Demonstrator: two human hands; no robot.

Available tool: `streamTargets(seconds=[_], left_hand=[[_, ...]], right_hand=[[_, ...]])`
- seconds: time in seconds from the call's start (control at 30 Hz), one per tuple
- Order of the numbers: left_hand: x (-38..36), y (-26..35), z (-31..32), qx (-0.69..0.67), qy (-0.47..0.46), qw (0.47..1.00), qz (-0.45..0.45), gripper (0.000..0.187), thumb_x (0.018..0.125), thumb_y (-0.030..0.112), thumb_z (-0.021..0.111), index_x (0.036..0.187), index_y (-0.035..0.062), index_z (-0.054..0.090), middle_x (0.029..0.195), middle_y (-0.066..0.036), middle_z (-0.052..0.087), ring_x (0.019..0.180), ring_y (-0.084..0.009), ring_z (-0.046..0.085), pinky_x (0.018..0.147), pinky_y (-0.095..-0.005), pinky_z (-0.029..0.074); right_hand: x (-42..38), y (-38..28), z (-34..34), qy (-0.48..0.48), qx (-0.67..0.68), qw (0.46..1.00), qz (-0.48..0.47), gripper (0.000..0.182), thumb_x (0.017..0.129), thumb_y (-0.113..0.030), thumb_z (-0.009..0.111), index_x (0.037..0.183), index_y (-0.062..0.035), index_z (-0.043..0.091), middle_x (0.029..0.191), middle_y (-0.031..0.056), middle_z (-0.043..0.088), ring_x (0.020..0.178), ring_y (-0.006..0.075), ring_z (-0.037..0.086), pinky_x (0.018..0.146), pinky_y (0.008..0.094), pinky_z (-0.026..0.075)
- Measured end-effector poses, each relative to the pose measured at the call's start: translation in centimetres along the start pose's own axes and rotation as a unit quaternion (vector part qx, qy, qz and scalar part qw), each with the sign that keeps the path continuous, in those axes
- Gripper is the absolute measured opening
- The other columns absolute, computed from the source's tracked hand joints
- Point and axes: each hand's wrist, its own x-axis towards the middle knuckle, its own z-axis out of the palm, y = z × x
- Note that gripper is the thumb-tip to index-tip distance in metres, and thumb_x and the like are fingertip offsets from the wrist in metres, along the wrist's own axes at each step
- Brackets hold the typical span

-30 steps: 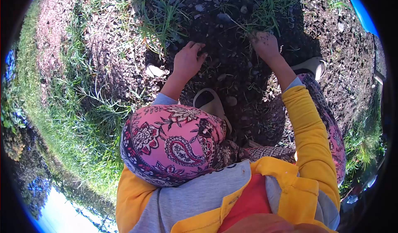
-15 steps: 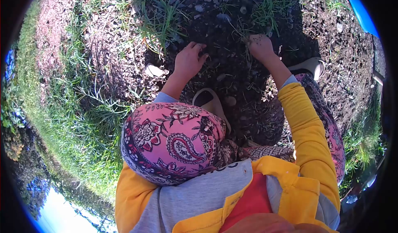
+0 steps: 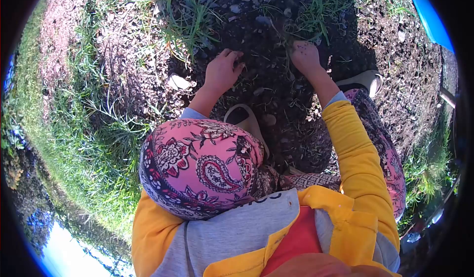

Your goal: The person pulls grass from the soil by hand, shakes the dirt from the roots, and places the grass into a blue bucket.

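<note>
The person has two bare hands, one left hand [image 3: 221, 73] and one right hand [image 3: 305, 57], and two pale shoes, one left shoe [image 3: 250, 123] and one right shoe [image 3: 366, 81]. One blue object [image 3: 430, 16] shows at the upper right edge, and one flat pale piece [image 3: 178, 82] on the ground. The small stones [image 3: 235, 8] are many, too numerous and shaded to count exactly, as are the grass blades [image 3: 190, 28].

Wispy weed [image 3: 285, 41]: thin, dull green-brown, blurred; gripped in right hand [image 3: 304, 56]; strands splay far and trail near along its left side | Soil [image 3: 261, 70]: dark, crumbly, shaded; lies beneath, flecked with grass bits and small stones
</note>
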Motion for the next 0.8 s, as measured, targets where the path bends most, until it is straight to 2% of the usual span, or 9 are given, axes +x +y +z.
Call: streamTargets(seconds=[0.1, 0.2, 0.3, 0.4, 0.5, 0.6, 0.7, 0.8], left_hand=[[0.2, 0.2, -0.1, -0.009, -0.014, 1.0, -0.012, 0.026, 0.075, 0.017, 0.062, 0.1, 0.0087, 0.058, 0.089, -0.006, 0.056, 0.07, -0.0188, 0.06, 0.061, -0.0308, 0.048], [0.0, 0.0, -0.2, -0.032, 0.022, 0.999, -0.01, 0.026, 0.076, 0.017, 0.062, 0.1, 0.0088, 0.058, 0.088, -0.006, 0.057, 0.068, -0.0187, 0.06, 0.061, -0.0304, 0.048], [-0.1, -0.2, -0.1, -0.028, 0.027, 0.999, -0.009, 0.025, 0.076, 0.017, 0.061, 0.1, 0.0087, 0.058, 0.088, -0.005, 0.057, 0.067, -0.0182, 0.06, 0.061, -0.0299, 0.048], [0.3, -0.1, -0.1, -0.023, 0.021, 0.999, 0.007, 0.025, 0.076, 0.017, 0.061, 0.1, 0.0088, 0.058, 0.088, -0.005, 0.057, 0.066, -0.018, 0.059, 0.061, -0.0295, 0.048], [0.2, -0.4, 0.1, -0.035, 0.027, 0.999, 0.008, 0.025, 0.076, 0.017, 0.061, 0.1, 0.0088, 0.058, 0.087, -0.005, 0.057, 0.066, -0.0187, 0.059, 0.061, -0.0298, 0.048], [0.1, -0.6, 0.3, -0.02, 0.022, 1.0, 0.006, 0.025, 0.076, 0.017, 0.061, 0.099, 0.0089, 0.058, 0.087, -0.005, 0.057, 0.067, -0.0191, 0.059, 0.061, -0.0298, 0.048], [0.3, 0.0, 0.2, -0.004, 0.009, 1.0, 0.017, 0.024, 0.076, 0.017, 0.06, 0.099, 0.0088, 0.058, 0.087, -0.005, 0.056, 0.067, -0.0192, 0.059, 0.061, -0.0299, 0.048], [0.4, -0.2, 0.0, -0.016, 0.016, 1.0, 0.02, 0.024, 0.076, 0.017, 0.06, 0.099, 0.009, 0.058, 0.086, -0.005, 0.056, 0.067, -0.0193, 0.059, 0.061, -0.0305, 0.048]], right_hand=[[0.4, -0.1, -0.1, 0.019, 0.026, 0.999, 0.023, 0.024, 0.081, -0.029, 0.051, 0.081, -0.0063, 0.058, 0.067, 0.0142, 0.059, 0.067, 0.0323, 0.058, 0.062, 0.0401, 0.045], [1.7, -1.9, -5.4, 0.068, 0.108, 0.981, 0.148, 0.023, 0.08, -0.028, 0.051, 0.082, -0.0073, 0.059, 0.071, 0.0139, 0.06, 0.071, 0.0316, 0.058, 0.066, 0.039, 0.046], [0.6, 0.0, -3.6, 0.07, 0.041, 0.989, 0.123, 0.019, 0.079, -0.026, 0.052, 0.08, -0.0079, 0.058, 0.069, 0.0133, 0.059, 0.069, 0.0308, 0.058, 0.065, 0.0391, 0.046], [-2.1, 2.7, -0.5, -0.09, -0.027, 0.995, -0.024, 0.018, 0.077, -0.025, 0.053, 0.079, -0.0076, 0.057, 0.07, 0.0129, 0.059, 0.07, 0.0306, 0.058, 0.062, 0.0388, 0.046], [-1.6, 0.9, -4.8, -0.001, 0.02, 1.0, 0.009, 0.017, 0.077, -0.022, 0.051, 0.08, -0.0066, 0.058, 0.074, 0.0141, 0.06, 0.072, 0.0303, 0.059, 0.064, 0.0395, 0.046], [-1.7, 1.2, -5.1, -0.023, 0.005, 0.992, 0.121, 0.019, 0.078, -0.023, 0.05, 0.082, -0.0065, 0.059, 0.077, 0.0136, 0.061, 0.077, 0.0301, 0.059, 0.068, 0.04, 0.045], [-3.8, 3.5, -0.8, -0.151, -0.063, 0.986, 0.025, 0.018, 0.079, -0.023, 0.051, 0.08, -0.0061, 0.058, 0.075, 0.0137, 0.06, 0.075, 0.0306, 0.058, 0.067, 0.0412, 0.044], [-3.1, 3.2, -4.9, -0.135, -0.021, 0.987, 0.084, 0.018, 0.079, -0.023, 0.052, 0.079, -0.006, 0.058, 0.073, 0.0135, 0.058, 0.075, 0.0305, 0.057, 0.067, 0.0412, 0.044]])
